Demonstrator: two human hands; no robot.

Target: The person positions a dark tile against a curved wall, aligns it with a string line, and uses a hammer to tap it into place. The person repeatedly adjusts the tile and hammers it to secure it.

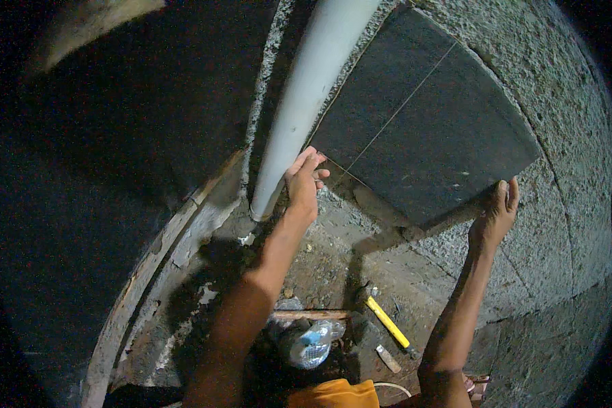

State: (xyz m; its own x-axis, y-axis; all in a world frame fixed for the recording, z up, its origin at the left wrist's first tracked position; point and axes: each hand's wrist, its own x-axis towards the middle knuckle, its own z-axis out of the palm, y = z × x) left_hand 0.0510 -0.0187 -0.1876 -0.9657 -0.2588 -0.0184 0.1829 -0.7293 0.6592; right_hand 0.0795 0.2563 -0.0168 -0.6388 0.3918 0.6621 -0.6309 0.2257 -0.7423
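Observation:
A large dark grey tile [442,129] lies against the rough mortar-covered wall, with a thin pale line crossing its surface. My left hand [304,180] grips the tile's lower left corner, its fingers curled beside a white pipe [302,102]. At the lower right corner, my right hand [494,216] has its fingers up against the tile's edge and holds it there. Part of the tile's lower edge stands off the wall and throws a shadow below.
Below lie a hammer with a yellow handle [387,322], a small flat piece [387,359], a clear plastic bag [311,350] and a wooden handle [309,315] on dirty ground. A long raised ledge [163,272] curves along the left. Rough mortar [551,102] covers the right side.

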